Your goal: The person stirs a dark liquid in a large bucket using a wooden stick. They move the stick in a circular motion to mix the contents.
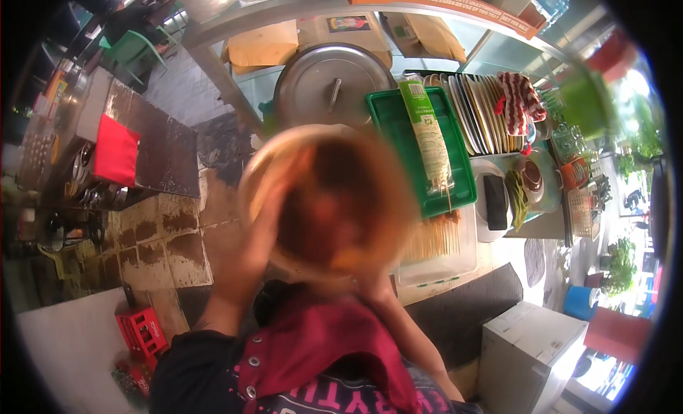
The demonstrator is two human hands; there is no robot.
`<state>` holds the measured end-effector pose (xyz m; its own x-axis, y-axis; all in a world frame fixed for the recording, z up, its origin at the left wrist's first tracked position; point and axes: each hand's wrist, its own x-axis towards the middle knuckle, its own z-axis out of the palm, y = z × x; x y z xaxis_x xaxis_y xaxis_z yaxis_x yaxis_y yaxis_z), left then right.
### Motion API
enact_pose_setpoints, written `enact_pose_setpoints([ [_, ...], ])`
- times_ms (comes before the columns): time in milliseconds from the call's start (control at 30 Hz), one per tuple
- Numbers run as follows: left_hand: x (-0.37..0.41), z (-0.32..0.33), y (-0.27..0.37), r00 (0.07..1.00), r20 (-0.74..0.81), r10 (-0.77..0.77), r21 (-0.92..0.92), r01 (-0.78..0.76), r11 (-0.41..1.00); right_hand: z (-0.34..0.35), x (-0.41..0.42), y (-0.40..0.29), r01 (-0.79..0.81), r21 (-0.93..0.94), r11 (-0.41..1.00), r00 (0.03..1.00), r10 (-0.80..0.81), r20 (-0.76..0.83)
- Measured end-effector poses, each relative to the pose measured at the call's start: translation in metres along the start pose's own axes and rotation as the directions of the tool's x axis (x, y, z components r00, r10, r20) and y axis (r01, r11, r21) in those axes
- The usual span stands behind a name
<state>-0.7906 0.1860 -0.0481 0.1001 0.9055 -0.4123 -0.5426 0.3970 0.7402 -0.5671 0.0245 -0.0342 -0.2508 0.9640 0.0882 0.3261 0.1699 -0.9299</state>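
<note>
A large round bowl, blurred and close to the camera, is held up in front of my chest. Dark reddish-brown contents fill part of it. My left hand grips its left side, fingers over the rim. My right hand is at its lower right edge, the fingers mostly hidden beneath. Beyond the bowl lies a green plastic tray with a pack of bamboo skewers on it. Skewered meat sits in a clear plastic container just below the tray.
A big metal pot lid stands behind the bowl under a shelf. Upright plates, a striped cloth and a black phone on a white lid are to the right. A dark table is at left, a red crate at lower left.
</note>
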Motion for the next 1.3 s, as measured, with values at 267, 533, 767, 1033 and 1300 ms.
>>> enact_pose_setpoints([
  [267, -0.012, 0.008, -0.004, 1.0, -0.019, 0.015, -0.149, -0.018, 0.989, -0.026, 0.015, -0.065, -0.423, 0.138, 0.896, 0.906, 0.421, 0.041],
  [533, -0.024, 0.013, 0.008, 0.997, 0.01, -0.073, -0.199, 0.074, 0.977, -0.024, 0.018, -0.077, -0.539, 0.075, 0.839, 0.842, 0.54, 0.007],
  [767, -0.025, 0.008, 0.01, 0.98, 0.126, -0.156, -0.245, 0.183, 0.952, -0.028, 0.023, -0.09, -0.617, 0.018, 0.786, 0.786, 0.618, -0.025],
  [1033, -0.031, 0.005, 0.011, 0.954, 0.008, -0.301, -0.135, 0.299, 0.945, -0.04, 0.029, -0.095, -0.688, 0.014, 0.725, 0.723, 0.683, 0.104],
  [1300, -0.035, 0.004, 0.017, 0.945, 0.062, -0.321, -0.087, 0.325, 0.942, -0.046, 0.022, -0.066, -0.343, 0.138, 0.929, 0.931, 0.316, 0.185],
])
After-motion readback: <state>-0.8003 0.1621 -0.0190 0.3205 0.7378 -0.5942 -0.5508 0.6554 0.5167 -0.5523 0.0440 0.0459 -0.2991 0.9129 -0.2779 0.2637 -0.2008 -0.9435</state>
